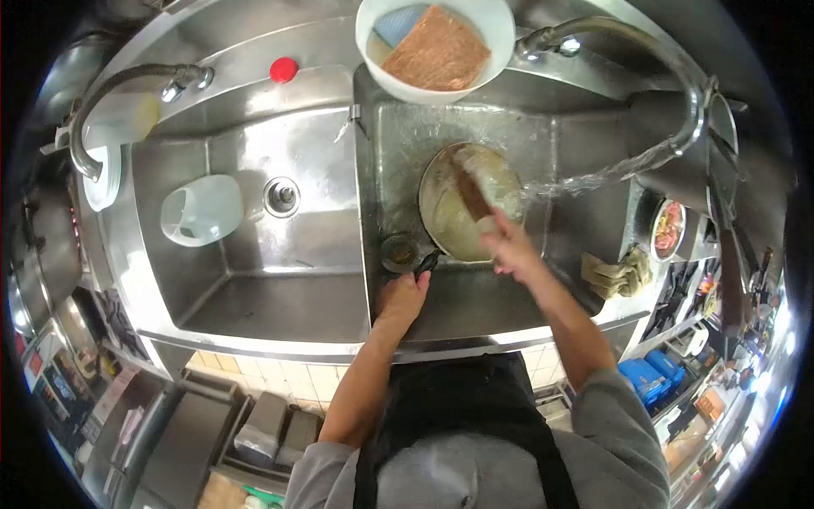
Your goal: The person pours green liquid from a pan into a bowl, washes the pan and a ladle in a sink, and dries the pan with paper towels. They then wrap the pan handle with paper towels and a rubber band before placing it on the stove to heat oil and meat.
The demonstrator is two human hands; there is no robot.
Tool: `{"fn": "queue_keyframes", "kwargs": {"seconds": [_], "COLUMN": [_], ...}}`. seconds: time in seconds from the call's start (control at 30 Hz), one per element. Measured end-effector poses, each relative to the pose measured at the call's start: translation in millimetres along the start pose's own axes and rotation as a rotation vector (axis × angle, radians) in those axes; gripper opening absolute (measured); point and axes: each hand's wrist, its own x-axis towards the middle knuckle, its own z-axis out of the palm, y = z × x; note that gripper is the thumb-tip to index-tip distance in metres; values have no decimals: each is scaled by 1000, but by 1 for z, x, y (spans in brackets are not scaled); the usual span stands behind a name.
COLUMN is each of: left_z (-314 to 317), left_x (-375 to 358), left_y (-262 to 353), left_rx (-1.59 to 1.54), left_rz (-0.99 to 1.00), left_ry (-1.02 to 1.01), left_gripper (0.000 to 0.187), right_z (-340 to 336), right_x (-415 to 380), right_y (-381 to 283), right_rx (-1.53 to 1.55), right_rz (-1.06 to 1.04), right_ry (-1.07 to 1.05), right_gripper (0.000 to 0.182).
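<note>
In the right sink basin (pixel 398 127) a round pan (pixel 449 220) lies with pale, cloudy liquid in it. My left hand (pixel 404 299) is closed around the pan's black handle (pixel 428 262). Over the pan, my right hand (pixel 514 248) grips a brown scrubbing brush (pixel 471 191), its far end blurred by motion against the pan's inside. Water (pixel 610 174) streams from the right faucet (pixel 697 119) toward the pan's right side. Close to my left hand, a small round cup (pixel 397 252) sits on the basin floor.
A white tub (pixel 365 51) holding a brownish slab stands behind the basin. In the left basin lie a cut white plastic jug (pixel 203 209) and a drain (pixel 281 197). A red lid (pixel 284 69) rests on the back ledge. A cloth (pixel 617 271) hangs over the right edge.
</note>
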Motion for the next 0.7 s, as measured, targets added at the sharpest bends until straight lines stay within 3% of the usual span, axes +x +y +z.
{"fn": "queue_keyframes", "kwargs": {"seconds": [0.13,0.2,0.23,0.3,0.33,0.4,0.5,0.53,0.57,0.63,0.7], "left_z": [3,-2,-5,-14,-13,-3,-3,-7,-10,-2,7], "left_x": [4,1,-1,-4,-7,0,-2,-7,0,-4,1], "left_y": [5,4,6,10,8,2,5,7,10,-2,-4], "left_rx": [-60,-37,-22,-20,-22,-18,-20,-20,-21,0,-32], "left_rz": [-32,-56,-72,-36,-17,-20,-44,-49,-32,-3,1], "left_ry": [4,-14,-18,-12,-15,-11,-3,4,22,6,17], "left_gripper": [57,57,58,58,58,58,58,58,58,59,58], "right_z": [-6,-2,-9,-39,-57,-90,-20,-16,-12,-48,-71], "right_x": [-3,-27,-47,-76,-71,-39,-24,-21,-47,-63,-48], "right_y": [-7,1,2,4,10,11,-66,-3,-2,36,8], "right_rx": [-222,-457,-457,-516,-518,-723,-847,-846,-936,-909,-938], "right_rz": [-105,-193,-184,37,39,-106,38,-398,-185,-126,-50], "right_ry": [33,-122,-120,-317,-317,-126,-178,-79,-144,-217,-175], "right_gripper": [81,83,83,82,82,81,81,82,81,83,83]}}
